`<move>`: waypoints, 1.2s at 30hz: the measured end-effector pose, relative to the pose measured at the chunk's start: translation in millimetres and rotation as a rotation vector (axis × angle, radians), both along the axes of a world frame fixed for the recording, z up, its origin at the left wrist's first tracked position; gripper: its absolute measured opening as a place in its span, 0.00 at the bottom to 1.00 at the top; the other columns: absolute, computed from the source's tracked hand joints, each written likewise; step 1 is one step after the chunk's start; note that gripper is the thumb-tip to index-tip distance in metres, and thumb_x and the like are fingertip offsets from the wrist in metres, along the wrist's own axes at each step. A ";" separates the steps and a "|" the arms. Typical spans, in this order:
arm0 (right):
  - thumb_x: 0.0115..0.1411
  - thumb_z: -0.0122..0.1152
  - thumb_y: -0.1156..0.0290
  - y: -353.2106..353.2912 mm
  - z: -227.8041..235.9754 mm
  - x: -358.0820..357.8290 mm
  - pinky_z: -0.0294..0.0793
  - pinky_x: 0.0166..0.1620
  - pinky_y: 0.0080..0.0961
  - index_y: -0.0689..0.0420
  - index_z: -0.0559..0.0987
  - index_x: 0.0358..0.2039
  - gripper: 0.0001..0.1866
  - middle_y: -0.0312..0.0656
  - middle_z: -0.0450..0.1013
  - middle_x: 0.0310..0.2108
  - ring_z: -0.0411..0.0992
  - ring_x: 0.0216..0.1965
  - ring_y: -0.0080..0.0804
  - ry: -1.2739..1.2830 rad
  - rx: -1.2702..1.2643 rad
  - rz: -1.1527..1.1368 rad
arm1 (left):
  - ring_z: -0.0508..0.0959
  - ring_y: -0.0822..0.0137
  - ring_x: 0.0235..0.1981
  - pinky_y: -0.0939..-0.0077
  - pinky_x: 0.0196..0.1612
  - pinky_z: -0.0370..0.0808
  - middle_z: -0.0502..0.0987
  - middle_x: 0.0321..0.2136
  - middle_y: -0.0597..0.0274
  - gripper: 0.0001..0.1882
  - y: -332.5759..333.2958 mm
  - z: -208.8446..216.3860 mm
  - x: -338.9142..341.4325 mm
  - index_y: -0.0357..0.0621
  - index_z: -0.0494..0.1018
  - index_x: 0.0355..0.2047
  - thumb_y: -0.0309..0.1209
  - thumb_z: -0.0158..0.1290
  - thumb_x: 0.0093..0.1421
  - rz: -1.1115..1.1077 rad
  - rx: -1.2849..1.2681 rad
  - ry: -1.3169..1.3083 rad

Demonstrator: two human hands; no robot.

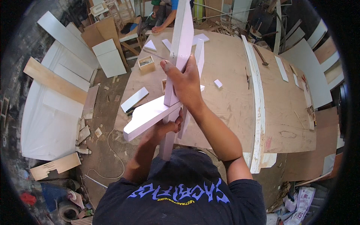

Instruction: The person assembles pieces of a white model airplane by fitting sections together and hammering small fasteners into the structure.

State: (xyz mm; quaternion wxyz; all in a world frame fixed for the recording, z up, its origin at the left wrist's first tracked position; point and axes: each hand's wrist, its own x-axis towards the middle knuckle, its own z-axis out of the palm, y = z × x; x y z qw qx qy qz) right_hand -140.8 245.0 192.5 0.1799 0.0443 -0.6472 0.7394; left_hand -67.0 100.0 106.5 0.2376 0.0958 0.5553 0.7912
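Observation:
In front of my chest I hold a joined piece of white-painted boards. Its long upright board (182, 41) rises toward the top of the view, and a shorter board with a shaped edge (150, 115) crosses it at the lower left. My right hand (184, 81) is closed round the upright board above the crossing, thumb on the left side. Below the crossing, my left hand (171, 125) wraps round the lower part, its fingers partly hidden by the boards. Another white strip (200, 56) shows behind my right hand; whether it is joined on, I cannot tell.
A wide plywood worktable (228, 112) carries a small wooden box of fasteners (146, 64), a white block (218, 83), a loose white board (135, 99), a long white rail (257, 108) and a hammer (261, 56). Another person's hand (157, 29) rests at the far edge. Panels lean at left and right.

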 end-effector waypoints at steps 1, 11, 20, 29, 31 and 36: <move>0.63 0.72 0.58 2.1 -1.1 3.4 0.72 0.32 0.27 0.60 0.70 0.45 0.24 0.37 0.72 0.33 0.70 0.30 0.22 -0.023 0.045 -0.018 | 0.74 0.70 0.32 0.73 0.36 0.72 0.74 0.32 0.65 0.23 4.4 -2.8 2.7 0.40 0.74 0.49 0.21 0.56 0.49 -0.006 0.048 -0.027; 0.65 0.70 0.55 8.2 -22.7 -3.9 0.80 0.37 0.42 0.62 0.68 0.43 0.25 0.56 0.79 0.31 0.81 0.31 0.46 0.033 0.157 -0.014 | 0.71 0.69 0.28 0.71 0.32 0.68 0.72 0.30 0.64 0.26 25.6 -8.8 14.7 0.40 0.73 0.48 0.24 0.61 0.45 0.118 0.010 -0.035; 0.66 0.68 0.52 10.7 -38.5 -29.9 0.78 0.41 0.45 0.63 0.69 0.46 0.27 0.55 0.78 0.32 0.79 0.34 0.47 0.046 0.069 0.062 | 0.71 0.72 0.30 0.75 0.33 0.68 0.73 0.33 0.67 0.16 30.5 -18.5 -3.6 0.41 0.73 0.49 0.24 0.56 0.59 0.140 -0.030 -0.004; 0.68 0.63 0.57 27.6 -66.7 -61.3 0.76 0.39 0.25 0.56 0.67 0.62 0.28 0.37 0.69 0.36 0.72 0.32 0.25 -0.167 -0.296 0.310 | 0.75 0.71 0.30 0.73 0.31 0.73 0.75 0.34 0.64 0.18 27.6 -19.5 -46.9 0.38 0.73 0.51 0.21 0.57 0.59 0.184 -0.360 0.130; 0.68 0.63 0.59 37.4 -63.7 -65.4 0.76 0.39 0.25 0.54 0.67 0.64 0.28 0.37 0.70 0.37 0.72 0.32 0.26 -0.159 -0.469 0.365 | 0.77 0.67 0.35 0.70 0.37 0.76 0.76 0.37 0.62 0.19 28.6 -31.7 -69.6 0.37 0.73 0.54 0.23 0.57 0.62 0.157 -0.507 0.355; 0.66 0.67 0.56 67.0 -52.1 -78.9 0.75 0.34 0.27 0.54 0.73 0.58 0.25 0.38 0.69 0.35 0.72 0.31 0.28 -0.176 -0.774 0.256 | 0.80 0.60 0.53 0.65 0.56 0.76 0.78 0.52 0.54 0.24 50.9 10.5 -105.5 0.35 0.72 0.58 0.35 0.63 0.67 -0.015 -0.504 0.193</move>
